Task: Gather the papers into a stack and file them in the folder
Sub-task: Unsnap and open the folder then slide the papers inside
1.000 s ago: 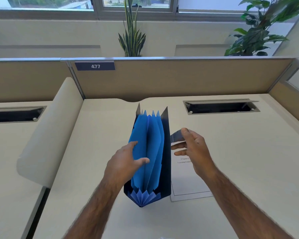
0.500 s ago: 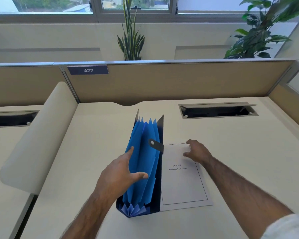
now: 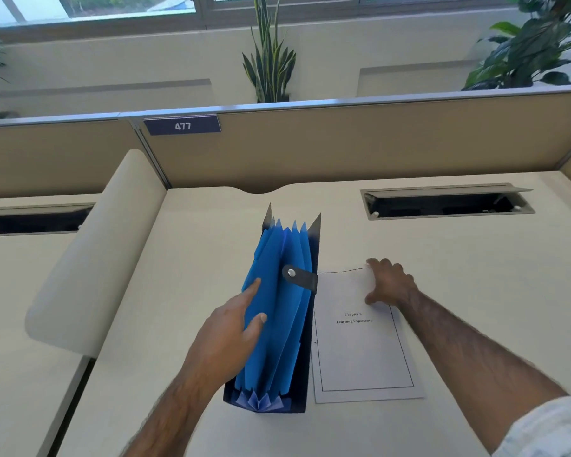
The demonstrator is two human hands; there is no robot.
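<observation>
Lying under right hand (image 3: 389, 285): papers (image 3: 360, 351)

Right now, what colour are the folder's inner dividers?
Bright blue, inside a dark navy outer cover; the dividers show clearly in the head view.

The right hand (image 3: 389, 283) has released the folder's strap (image 3: 300, 278) and now presses the paper (image 3: 360, 351).

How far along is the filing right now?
Done: the blue folder stands fanned open on the desk, with the left hand against its pockets. In hand: the right hand rests flat on the far edge of the paper, no grip yet. Left: lift the paper and slot it into a pocket.
</observation>
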